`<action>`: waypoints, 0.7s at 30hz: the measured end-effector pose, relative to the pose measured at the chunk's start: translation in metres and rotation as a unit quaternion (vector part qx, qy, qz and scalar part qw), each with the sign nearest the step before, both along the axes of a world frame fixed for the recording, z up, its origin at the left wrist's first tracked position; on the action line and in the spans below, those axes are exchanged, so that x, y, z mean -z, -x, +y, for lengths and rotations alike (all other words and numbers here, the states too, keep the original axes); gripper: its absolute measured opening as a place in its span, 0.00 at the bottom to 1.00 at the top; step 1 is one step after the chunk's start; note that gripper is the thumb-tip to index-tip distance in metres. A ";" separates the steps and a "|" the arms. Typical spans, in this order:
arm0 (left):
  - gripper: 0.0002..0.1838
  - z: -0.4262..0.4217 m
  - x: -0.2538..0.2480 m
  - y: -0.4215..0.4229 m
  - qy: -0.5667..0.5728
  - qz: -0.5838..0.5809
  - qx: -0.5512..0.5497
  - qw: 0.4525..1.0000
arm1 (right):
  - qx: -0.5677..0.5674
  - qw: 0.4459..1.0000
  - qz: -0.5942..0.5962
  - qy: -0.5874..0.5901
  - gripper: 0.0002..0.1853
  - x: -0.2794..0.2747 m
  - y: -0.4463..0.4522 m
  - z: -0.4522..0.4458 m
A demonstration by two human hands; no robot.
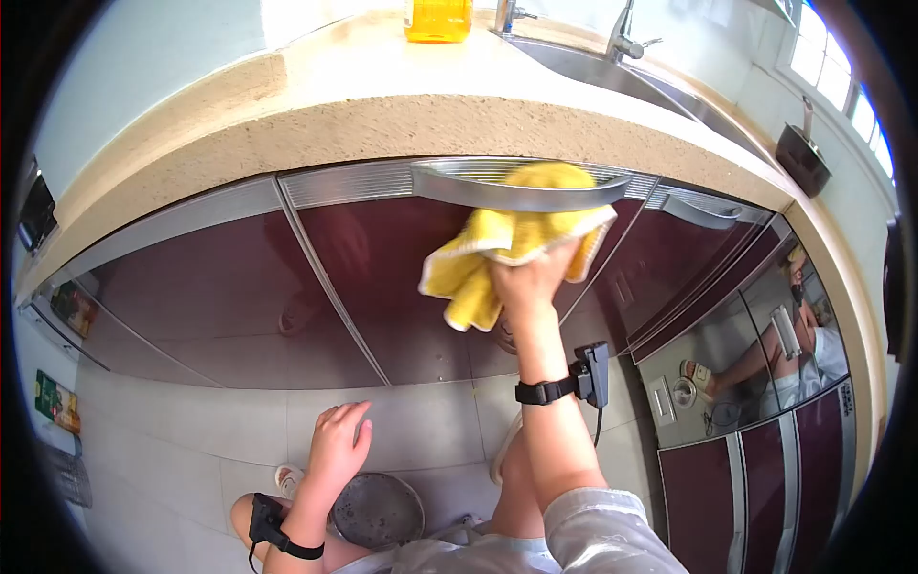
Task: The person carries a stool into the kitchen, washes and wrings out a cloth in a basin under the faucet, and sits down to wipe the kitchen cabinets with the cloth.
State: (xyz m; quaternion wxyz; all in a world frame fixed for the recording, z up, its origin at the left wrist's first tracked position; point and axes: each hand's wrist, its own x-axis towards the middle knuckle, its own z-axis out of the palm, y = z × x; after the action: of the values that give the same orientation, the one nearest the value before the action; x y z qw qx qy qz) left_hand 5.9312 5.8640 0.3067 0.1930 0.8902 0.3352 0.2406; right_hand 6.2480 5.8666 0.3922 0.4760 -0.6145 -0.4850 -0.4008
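Right hand (535, 279) is up at the dark red cabinet front (402, 277), closed around a bunched yellow cloth (473, 277), fingers mostly buried in the folds so I can't tell exactly how each one sits. Left hand (339, 440) is empty and loosely open, out over the floor tiles (258, 430) well apart from the cloth, with its fingers pointing up the view and a bit to the right, thumb held off to the side.

So the cloth is at the long metal handle (516, 196), toward the handle's right end. Part of it pokes up behind the bar and the rest hangs out below. It's crumpled, but its long axis runs roughly from that top bulge down and to the left, ending in a loose flap pointing lower left. Another white-edged corner sticks out to the right, just under the bar. The handle itself runs left to right, so the cloth lies across it at a slant. Bit of motion blur on the cloth, fwiw.

Up on the counter (354, 77) there's a container of orange liquid (438, 21), left of the sink (583, 69).
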 end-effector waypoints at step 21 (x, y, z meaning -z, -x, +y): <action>0.13 0.000 0.008 -0.006 -0.010 0.026 0.021 0.999 | 0.006 0.987 0.130 -0.092 0.27 0.013 0.030 0.002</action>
State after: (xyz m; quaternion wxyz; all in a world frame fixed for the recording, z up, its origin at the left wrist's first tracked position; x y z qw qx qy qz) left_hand 5.9368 5.8643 0.2992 0.1809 0.9050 0.3186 0.2164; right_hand 6.2178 5.8681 0.3796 0.5869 -0.6179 -0.3763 -0.3636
